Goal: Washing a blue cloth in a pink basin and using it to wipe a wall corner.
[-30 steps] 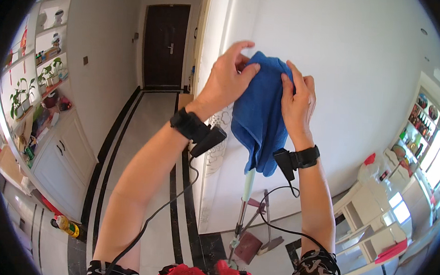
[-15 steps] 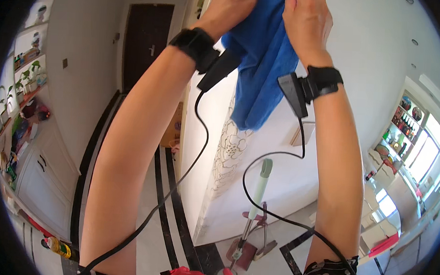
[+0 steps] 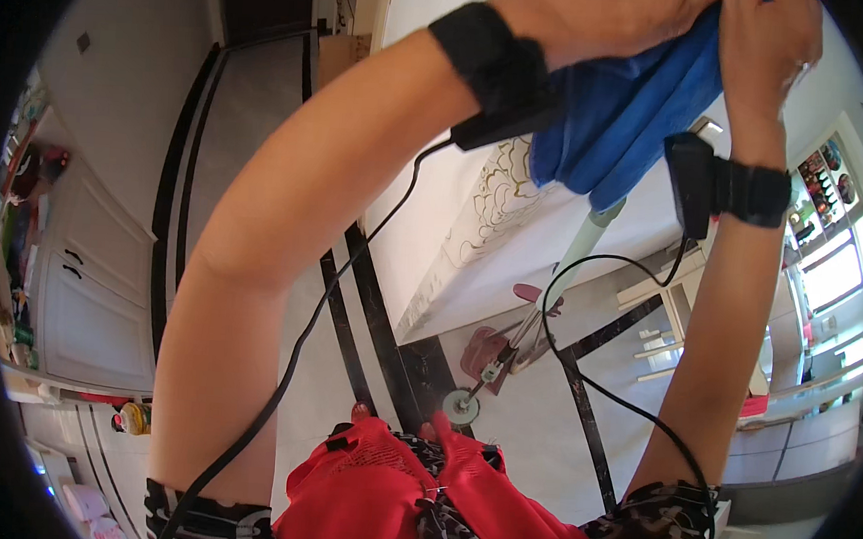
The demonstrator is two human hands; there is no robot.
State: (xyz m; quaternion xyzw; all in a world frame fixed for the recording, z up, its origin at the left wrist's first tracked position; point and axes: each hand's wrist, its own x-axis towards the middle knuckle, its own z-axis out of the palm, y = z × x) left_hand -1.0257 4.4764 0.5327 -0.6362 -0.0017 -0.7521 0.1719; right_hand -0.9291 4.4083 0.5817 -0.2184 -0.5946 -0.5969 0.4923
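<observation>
Shifted rightward in the view since half a second earlier: the left hand (image 3: 620, 24), the right hand (image 3: 773, 55) and the blue cloth (image 3: 620, 123). Each hand grips the cloth's upper part near the top edge of the view, fingertips mostly hidden. The cloth hangs in folds between the wrists, its lower edge overlapping the top of a pale green pole (image 3: 579, 246); whether they touch cannot be told
</observation>
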